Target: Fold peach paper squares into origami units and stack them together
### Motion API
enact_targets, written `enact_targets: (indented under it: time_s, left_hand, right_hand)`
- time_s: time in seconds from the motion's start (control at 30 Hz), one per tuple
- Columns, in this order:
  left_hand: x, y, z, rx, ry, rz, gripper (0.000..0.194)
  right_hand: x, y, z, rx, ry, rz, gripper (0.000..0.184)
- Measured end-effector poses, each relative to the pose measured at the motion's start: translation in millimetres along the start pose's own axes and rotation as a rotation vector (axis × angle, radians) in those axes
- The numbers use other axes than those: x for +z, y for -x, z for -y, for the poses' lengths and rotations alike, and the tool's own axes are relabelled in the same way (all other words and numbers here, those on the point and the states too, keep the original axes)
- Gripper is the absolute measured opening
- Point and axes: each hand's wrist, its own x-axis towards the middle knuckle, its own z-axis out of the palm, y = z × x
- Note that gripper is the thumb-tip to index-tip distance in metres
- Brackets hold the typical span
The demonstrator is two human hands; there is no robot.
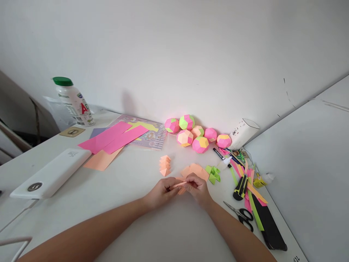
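Note:
Both hands meet low over the middle of the white table. My left hand (163, 193) pinches one end of a folded piece of peach paper (178, 185), and my right hand (196, 188) grips its other end between thumb and fingers. Just beyond my right hand lies a larger, partly joined peach paper shape (195, 170). Left of it stands a zigzag stack of folded peach paper units (165, 165). Several folded green paper pieces (213, 174) rest to the right of the peach shape.
Several many-sided paper balls (200, 144) stand along the wall. Scissors (241, 214), a utility knife (241, 187), a glue bottle (263, 180) and paper strips crowd the right edge. Pink sheets (109, 138), a white power bank (54, 173) and a green-capped bottle (73, 102) are on the left.

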Motion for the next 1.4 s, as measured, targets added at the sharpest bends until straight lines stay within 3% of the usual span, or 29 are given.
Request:
enact_targets:
  time_s: [0.73, 0.9, 1.03, 1.27, 1.4]
  left_hand:
    - [-1.0, 0.2, 3.6, 0.009, -0.047, 0.064, 0.042]
    - [0.3, 1.3, 3.8, -0.085, 0.102, 0.032, 0.021]
    - [-0.6, 1.2, 4.1, -0.187, 0.243, 0.015, 0.031]
    - [-1.6, 0.6, -3.2, -0.207, 0.305, 0.027, 0.031]
    - [-1.2, -0.5, 4.1, -0.225, 0.313, -0.018, 0.034]
  right_hand:
    - [-1.3, -0.3, 1.1, -0.021, 0.014, 0.041, 0.013]
    - [-3.5, 1.0, -0.5, 0.031, -0.006, 0.018, 0.016]
    - [-1.8, 4.4, 0.4, 0.074, -0.025, -0.007, 0.017]
    - [5.8, 7.4, 2.4, 0.01, 0.119, -0.013, 0.016]
    - [5.2, 7.0, -1.6, -0.022, 0.131, -0.015, 0.016]
